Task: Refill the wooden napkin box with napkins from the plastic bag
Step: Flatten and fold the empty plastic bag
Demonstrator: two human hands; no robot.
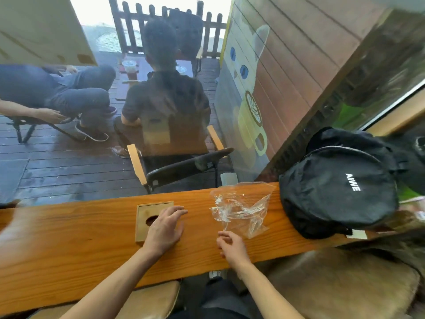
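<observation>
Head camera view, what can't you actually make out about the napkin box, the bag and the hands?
- Square wooden napkin box: its contents are hidden by the closed lid, and the left hand covers its right part and part of the oval slot.
- Crumpled clear plastic bag: looks empty, but folds and glare leave that uncertain.
- Right hand: its fingertips curl under, so a pinch on the bag cannot be confirmed.

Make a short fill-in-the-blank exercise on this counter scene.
1. The left hand rests on the wooden ____.
2. The clear plastic bag lies between the box and the black ____.
3. The right hand holds ____.
4. The hole in the box lid is ____ in shape.

Missing: napkin box; backpack; nothing; oval
</observation>
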